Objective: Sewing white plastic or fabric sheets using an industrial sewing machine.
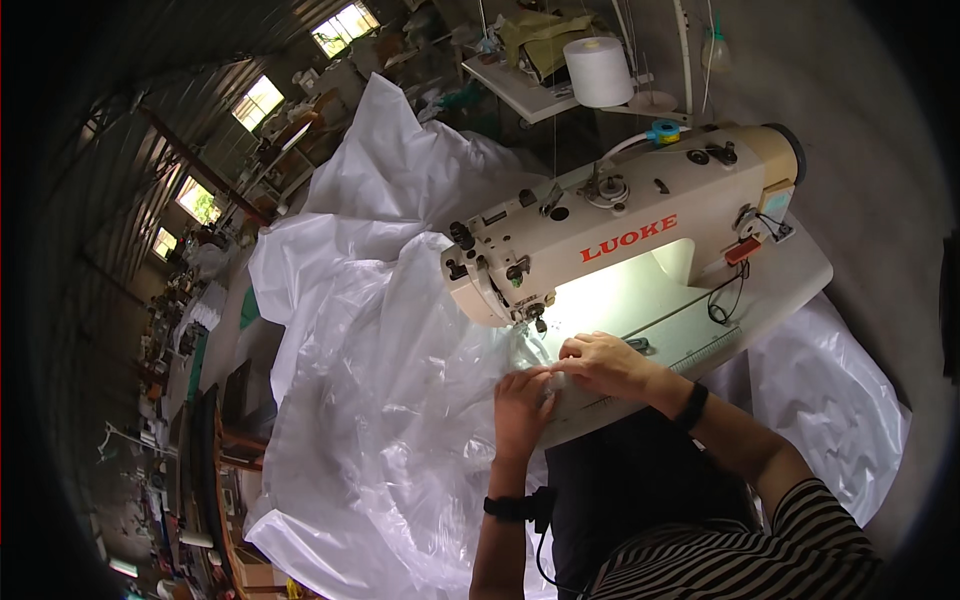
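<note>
A large, crumpled sheet of translucent white plastic (pixel 390 400) drapes over the left of the sewing machine (pixel 620 230) and hangs down beside me. Just in front of the needle area, my left hand (pixel 522 408) has its fingers bent on the sheet's edge. My right hand (pixel 605 362) meets it there, thumb and fingers pinched together on the same edge. The fingertips of both hands nearly touch. The machine's lamp lights its pale bed. How the edge lies under the presser foot is too small to make out.
A white thread cone (pixel 598 72) stands behind the machine. Beside my right hand, a small dark tool (pixel 637 345) lies on the bed near a printed ruler strip (pixel 705 347). More plastic sheeting (pixel 830 400) hangs at the right. Cluttered benches line the left.
</note>
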Demonstrator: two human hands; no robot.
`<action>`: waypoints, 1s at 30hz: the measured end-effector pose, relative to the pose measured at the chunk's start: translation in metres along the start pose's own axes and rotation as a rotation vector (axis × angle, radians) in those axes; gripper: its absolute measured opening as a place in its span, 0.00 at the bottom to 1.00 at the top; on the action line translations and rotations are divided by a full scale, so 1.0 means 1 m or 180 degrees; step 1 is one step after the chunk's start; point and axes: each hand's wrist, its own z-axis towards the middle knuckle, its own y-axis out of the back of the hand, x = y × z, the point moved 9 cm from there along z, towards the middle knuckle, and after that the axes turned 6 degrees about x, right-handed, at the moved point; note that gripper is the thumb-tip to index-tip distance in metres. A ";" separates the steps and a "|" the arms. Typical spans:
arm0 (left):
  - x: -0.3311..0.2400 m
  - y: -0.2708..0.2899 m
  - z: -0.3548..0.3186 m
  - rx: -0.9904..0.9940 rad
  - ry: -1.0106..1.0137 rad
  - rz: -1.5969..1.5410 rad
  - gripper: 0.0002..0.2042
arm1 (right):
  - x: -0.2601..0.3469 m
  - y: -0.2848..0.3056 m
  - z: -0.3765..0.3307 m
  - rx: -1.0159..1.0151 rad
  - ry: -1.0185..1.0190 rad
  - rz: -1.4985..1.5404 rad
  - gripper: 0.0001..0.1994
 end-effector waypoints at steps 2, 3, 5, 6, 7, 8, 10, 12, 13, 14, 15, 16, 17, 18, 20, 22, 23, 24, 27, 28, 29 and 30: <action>-0.001 0.000 0.000 0.0106 -0.0034 -0.0016 0.13 | -0.001 -0.003 0.002 0.0066 -0.0012 -0.0169 0.13; -0.002 0.000 0.001 0.0221 -0.0073 -0.0025 0.13 | 0.000 -0.005 0.002 0.0089 0.0020 -0.0287 0.14; -0.003 0.006 0.001 0.0224 -0.0156 0.0071 0.14 | -0.001 -0.008 0.002 0.0098 -0.0067 -0.0162 0.15; -0.002 0.010 0.001 0.0230 -0.0159 0.0111 0.14 | 0.000 -0.008 0.002 0.0051 -0.0061 -0.0149 0.15; -0.003 0.012 0.001 0.0271 -0.0234 0.0107 0.13 | 0.000 -0.009 0.002 0.0075 -0.0066 -0.0152 0.15; -0.003 0.014 0.000 0.0293 -0.0262 0.0081 0.13 | 0.001 -0.009 0.002 0.0053 -0.0062 -0.0177 0.15; 0.000 0.017 0.000 0.0283 -0.0198 -0.0074 0.12 | 0.002 -0.008 0.002 -0.0016 -0.0067 -0.0182 0.13; 0.008 0.019 0.001 0.0210 0.0041 -0.0331 0.12 | 0.006 -0.005 0.004 -0.0214 0.0092 -0.0093 0.10; 0.013 0.020 0.002 0.0196 0.0151 -0.0457 0.12 | 0.002 -0.012 0.006 -0.0029 -0.0069 -0.0193 0.07; 0.019 0.020 0.003 0.0193 0.0302 -0.0608 0.12 | 0.002 -0.017 0.009 0.0061 -0.0087 -0.0245 0.05; 0.028 0.014 0.004 0.0372 0.0539 -0.0765 0.11 | 0.001 -0.021 0.011 0.0081 -0.0133 -0.0350 0.04; 0.032 0.016 0.006 0.0353 0.0570 -0.0705 0.12 | -0.002 -0.023 0.012 0.0035 -0.0243 -0.0100 0.04; 0.039 0.013 0.008 0.0511 0.0685 -0.0641 0.12 | -0.005 -0.024 0.014 -0.0091 -0.0371 0.0098 0.05; 0.047 0.014 0.009 0.0559 0.0866 -0.0561 0.12 | -0.008 -0.026 0.014 -0.0196 -0.0485 0.0278 0.06; 0.039 0.017 0.015 0.0489 0.0467 -0.0522 0.13 | -0.014 -0.032 0.016 -0.0209 -0.0779 0.0316 0.07; 0.031 0.014 0.016 0.0459 0.0239 -0.0519 0.13 | -0.018 -0.038 0.017 -0.0150 -0.0939 0.0291 0.07; 0.031 0.009 0.014 0.0494 0.0378 -0.0497 0.14 | -0.019 -0.039 0.018 -0.0099 -0.0958 0.0249 0.08; 0.032 0.009 0.011 0.0359 0.0507 -0.0493 0.14 | -0.018 -0.037 0.019 -0.0166 -0.0913 0.0188 0.08; 0.026 0.005 0.002 0.0142 0.0647 -0.0492 0.16 | -0.021 -0.038 0.020 -0.0090 -0.0884 0.0299 0.09; 0.024 0.009 -0.002 -0.0008 0.0612 -0.0373 0.16 | -0.023 -0.039 0.019 -0.0011 -0.0930 0.0326 0.09; 0.021 0.013 -0.005 -0.0078 0.0518 -0.0227 0.16 | -0.024 -0.038 0.019 -0.0003 -0.0969 0.0333 0.09; 0.024 0.015 -0.008 -0.0005 0.0541 -0.0180 0.17 | -0.022 -0.034 0.018 -0.0095 -0.0914 0.0350 0.09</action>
